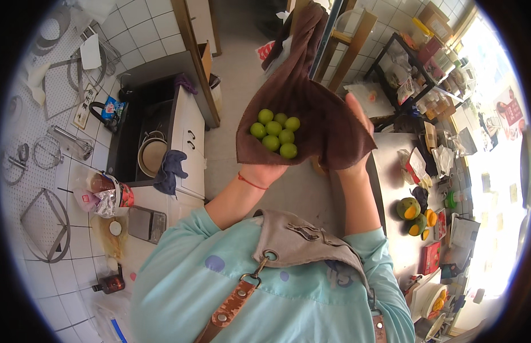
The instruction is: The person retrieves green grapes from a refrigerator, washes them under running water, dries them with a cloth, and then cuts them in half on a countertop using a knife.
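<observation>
A brown cloth (287, 94) is spread over both hands in front of me, its far end hanging in folds. Several round green grapes (273, 128) rest together on its left part. My left hand (264, 173), with a red string at the wrist, supports the cloth from below under the grapes; its fingers are hidden. At the cloth's right edge is my right hand (359, 112), mostly covered, with some fingers showing beyond the fabric.
On my left are a dark sink (130, 148) holding a pan (152, 157), a blue-grey rag (170, 171) and a kitchen scale (146, 224). Cut mangoes (413, 216) lie on the steel worktop (387, 171) at right. A black rack (413, 64) stands farther back.
</observation>
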Motion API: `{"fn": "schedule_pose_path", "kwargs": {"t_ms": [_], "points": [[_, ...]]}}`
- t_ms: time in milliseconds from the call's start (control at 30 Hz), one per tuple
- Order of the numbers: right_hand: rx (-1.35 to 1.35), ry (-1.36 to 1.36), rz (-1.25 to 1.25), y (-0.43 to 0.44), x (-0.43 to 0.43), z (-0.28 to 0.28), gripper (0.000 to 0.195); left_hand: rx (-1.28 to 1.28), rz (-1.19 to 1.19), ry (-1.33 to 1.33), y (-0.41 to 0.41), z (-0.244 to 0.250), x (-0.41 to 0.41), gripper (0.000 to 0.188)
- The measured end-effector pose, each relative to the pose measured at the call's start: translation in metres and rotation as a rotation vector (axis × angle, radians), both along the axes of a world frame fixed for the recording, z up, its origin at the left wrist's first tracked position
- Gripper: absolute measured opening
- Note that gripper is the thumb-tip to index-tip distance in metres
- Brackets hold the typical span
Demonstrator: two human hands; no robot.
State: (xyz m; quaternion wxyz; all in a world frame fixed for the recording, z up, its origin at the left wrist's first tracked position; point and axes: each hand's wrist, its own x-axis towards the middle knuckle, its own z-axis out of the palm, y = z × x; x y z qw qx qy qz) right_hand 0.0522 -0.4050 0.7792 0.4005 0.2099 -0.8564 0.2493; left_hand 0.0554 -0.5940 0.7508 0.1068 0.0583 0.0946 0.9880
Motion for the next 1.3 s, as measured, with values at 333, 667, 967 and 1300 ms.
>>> {"fn": "schedule_pose_path", "kwargs": {"t_ms": [333,667,967,1300], "points": [[-0.114,-1.231,-0.074,0.103,-0.039,-0.100,0.038,0.123,-0.176,0.135,-0.011,0.017,0.011,0.049],[-1.967,-1.300,1.149,-0.043,0.010,-0.019,0.068,-0.257,0.062,0.309,0.022,0.000,0.003,0.060],[-1.519,-0.943,0.246,-0.018,0.026,-0.095,0.051,0.027,-0.144,0.099,0.003,0.011,0.008,0.053],[-1.509,-0.887,0.516,-0.038,-0.013,-0.097,0.046,0.182,-0.182,0.129,-0.001,-0.036,0.004,0.045]]}}
